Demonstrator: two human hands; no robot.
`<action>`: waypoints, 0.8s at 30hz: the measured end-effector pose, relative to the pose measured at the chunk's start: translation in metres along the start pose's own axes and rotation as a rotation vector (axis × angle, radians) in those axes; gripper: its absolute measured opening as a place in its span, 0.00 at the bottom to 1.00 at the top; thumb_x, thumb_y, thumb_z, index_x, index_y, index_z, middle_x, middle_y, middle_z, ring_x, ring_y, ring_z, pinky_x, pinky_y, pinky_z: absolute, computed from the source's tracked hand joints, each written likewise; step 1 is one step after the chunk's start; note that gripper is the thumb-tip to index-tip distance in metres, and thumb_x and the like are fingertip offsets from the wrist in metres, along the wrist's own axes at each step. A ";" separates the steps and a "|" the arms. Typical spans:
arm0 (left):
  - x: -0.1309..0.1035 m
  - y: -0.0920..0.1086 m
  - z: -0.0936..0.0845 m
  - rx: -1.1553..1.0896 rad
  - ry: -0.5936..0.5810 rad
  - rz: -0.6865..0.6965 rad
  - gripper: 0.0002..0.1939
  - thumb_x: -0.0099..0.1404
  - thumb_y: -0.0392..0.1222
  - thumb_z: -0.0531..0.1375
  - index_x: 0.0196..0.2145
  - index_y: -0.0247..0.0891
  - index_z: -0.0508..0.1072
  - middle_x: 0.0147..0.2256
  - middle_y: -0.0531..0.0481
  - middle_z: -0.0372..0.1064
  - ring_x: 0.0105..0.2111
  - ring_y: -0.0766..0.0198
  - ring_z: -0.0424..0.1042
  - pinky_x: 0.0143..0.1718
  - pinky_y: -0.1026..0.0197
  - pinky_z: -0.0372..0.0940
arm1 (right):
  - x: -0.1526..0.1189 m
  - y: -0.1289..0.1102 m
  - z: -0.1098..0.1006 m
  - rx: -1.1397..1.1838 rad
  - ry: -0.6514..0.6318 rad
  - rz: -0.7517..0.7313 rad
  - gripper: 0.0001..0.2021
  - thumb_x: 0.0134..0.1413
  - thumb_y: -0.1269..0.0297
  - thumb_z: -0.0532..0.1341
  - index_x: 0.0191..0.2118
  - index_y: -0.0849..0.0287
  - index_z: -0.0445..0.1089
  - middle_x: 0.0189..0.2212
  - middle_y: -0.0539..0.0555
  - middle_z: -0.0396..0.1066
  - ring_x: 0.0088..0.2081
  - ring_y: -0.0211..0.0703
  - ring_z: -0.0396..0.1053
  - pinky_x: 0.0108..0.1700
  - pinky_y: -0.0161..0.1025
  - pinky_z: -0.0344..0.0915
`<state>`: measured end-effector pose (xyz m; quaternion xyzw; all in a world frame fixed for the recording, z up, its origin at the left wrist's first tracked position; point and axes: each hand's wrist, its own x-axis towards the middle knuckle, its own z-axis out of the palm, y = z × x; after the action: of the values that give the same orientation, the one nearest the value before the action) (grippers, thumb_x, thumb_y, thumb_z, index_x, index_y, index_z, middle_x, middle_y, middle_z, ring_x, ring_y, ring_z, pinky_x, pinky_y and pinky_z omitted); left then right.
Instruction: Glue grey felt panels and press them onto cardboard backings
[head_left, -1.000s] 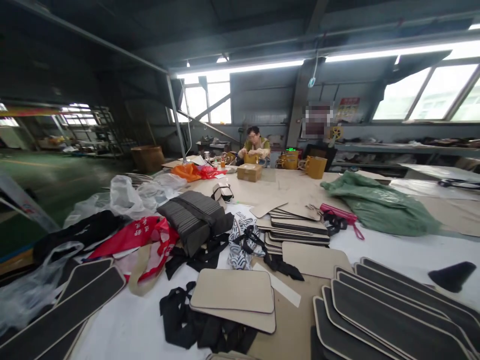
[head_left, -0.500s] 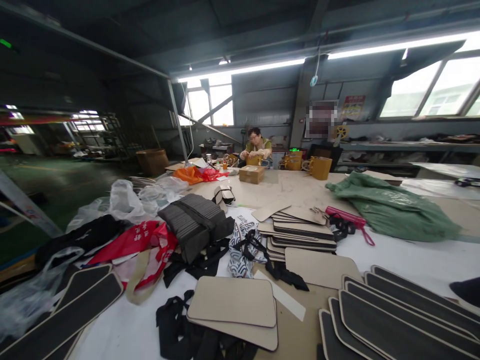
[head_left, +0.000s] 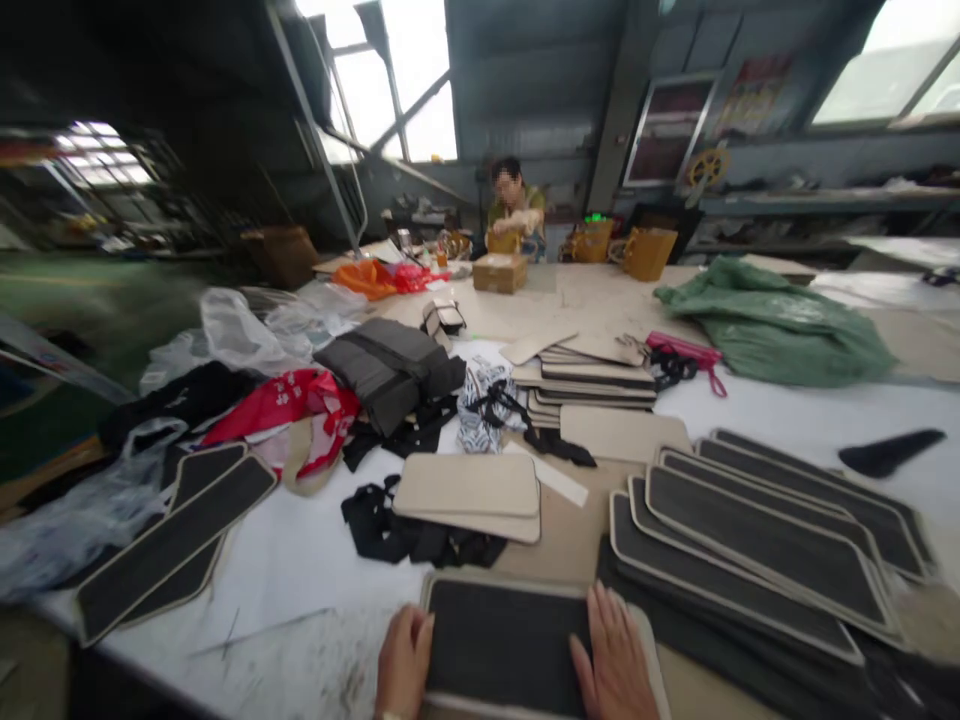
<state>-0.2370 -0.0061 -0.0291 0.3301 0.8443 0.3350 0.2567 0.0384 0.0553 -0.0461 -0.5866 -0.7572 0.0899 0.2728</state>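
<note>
At the bottom centre, a dark rectangular panel (head_left: 506, 640) with a pale edge lies between my hands. My left hand (head_left: 405, 655) is at its left edge, thumb against the fingers, closed on that edge. My right hand (head_left: 619, 650) rests flat over the panel's right end, thumb spread from the fingers. Part of another pale-edged piece shows beneath my right hand. Just beyond are two beige panels (head_left: 465, 485) on black straps (head_left: 367, 520). To the right lies a fanned row of dark panels (head_left: 757, 530).
Two dark panels (head_left: 180, 535) lie at left, near clear plastic bags (head_left: 240, 330) and a red bag (head_left: 270, 405). A grey folded bundle (head_left: 382, 370), stacked beige panels (head_left: 592, 385) and a green sack (head_left: 780, 320) lie farther back. Across the table sits a person (head_left: 517, 205).
The view has tilted down, so the table sits higher in the picture. Both my hands and the dark panel between them have come into view at the bottom.
</note>
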 end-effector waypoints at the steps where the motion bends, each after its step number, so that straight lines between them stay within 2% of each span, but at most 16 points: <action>1: -0.005 -0.004 -0.003 0.039 -0.024 0.029 0.08 0.55 0.41 0.55 0.20 0.40 0.64 0.22 0.52 0.65 0.27 0.61 0.66 0.34 0.58 0.62 | -0.007 0.005 -0.004 0.012 0.011 -0.008 0.24 0.55 0.52 0.49 0.55 0.58 0.58 0.55 0.59 0.57 0.56 0.56 0.54 0.55 0.57 0.54; 3: -0.009 -0.009 -0.005 0.066 -0.031 0.044 0.08 0.53 0.45 0.54 0.21 0.40 0.64 0.23 0.51 0.66 0.28 0.59 0.67 0.34 0.57 0.62 | -0.018 0.015 -0.016 0.034 0.024 0.054 0.24 0.57 0.55 0.46 0.54 0.63 0.58 0.52 0.63 0.59 0.54 0.53 0.56 0.54 0.53 0.56; 5: -0.008 -0.012 -0.006 0.052 -0.045 0.054 0.09 0.53 0.47 0.52 0.25 0.39 0.65 0.25 0.48 0.67 0.29 0.57 0.67 0.35 0.56 0.62 | -0.025 0.024 -0.028 0.043 0.010 0.147 0.21 0.58 0.56 0.44 0.49 0.63 0.63 0.44 0.63 0.66 0.47 0.50 0.63 0.49 0.49 0.61; 7: -0.006 -0.014 -0.006 0.025 -0.053 0.066 0.11 0.53 0.48 0.51 0.28 0.38 0.67 0.27 0.46 0.67 0.31 0.56 0.67 0.37 0.55 0.62 | -0.031 0.027 -0.037 0.025 -0.041 0.219 0.19 0.58 0.59 0.43 0.44 0.63 0.66 0.38 0.62 0.68 0.41 0.48 0.65 0.45 0.47 0.63; 13: -0.010 -0.011 -0.007 0.042 -0.015 0.118 0.14 0.52 0.44 0.52 0.34 0.35 0.71 0.30 0.45 0.65 0.31 0.57 0.67 0.40 0.53 0.63 | -0.038 0.015 -0.038 -0.057 -0.161 0.314 0.20 0.54 0.63 0.43 0.40 0.65 0.69 0.33 0.62 0.68 0.38 0.50 0.65 0.44 0.46 0.61; 16: -0.012 -0.005 -0.008 0.038 -0.013 0.103 0.13 0.52 0.40 0.52 0.34 0.35 0.71 0.29 0.46 0.64 0.29 0.59 0.66 0.40 0.53 0.64 | -0.032 0.007 -0.041 0.012 -0.161 0.406 0.20 0.51 0.60 0.45 0.39 0.65 0.69 0.33 0.62 0.68 0.38 0.50 0.65 0.43 0.45 0.62; 20: -0.014 0.000 -0.009 -0.002 -0.025 0.111 0.12 0.53 0.36 0.52 0.33 0.34 0.72 0.29 0.46 0.64 0.31 0.59 0.67 0.40 0.54 0.64 | -0.019 -0.001 -0.054 0.172 -0.105 0.617 0.21 0.44 0.49 0.51 0.34 0.62 0.66 0.30 0.59 0.69 0.33 0.48 0.67 0.38 0.42 0.63; 24: -0.013 -0.004 -0.009 -0.047 -0.046 0.116 0.13 0.53 0.33 0.52 0.34 0.36 0.73 0.31 0.46 0.66 0.32 0.61 0.68 0.41 0.56 0.63 | -0.007 -0.008 -0.063 0.373 -0.241 0.727 0.21 0.39 0.44 0.55 0.28 0.59 0.66 0.21 0.51 0.68 0.27 0.45 0.67 0.29 0.38 0.63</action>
<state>-0.2364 -0.0213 -0.0238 0.3799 0.8096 0.3614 0.2640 0.0652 0.0345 0.0082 -0.7413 -0.4985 0.3837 0.2341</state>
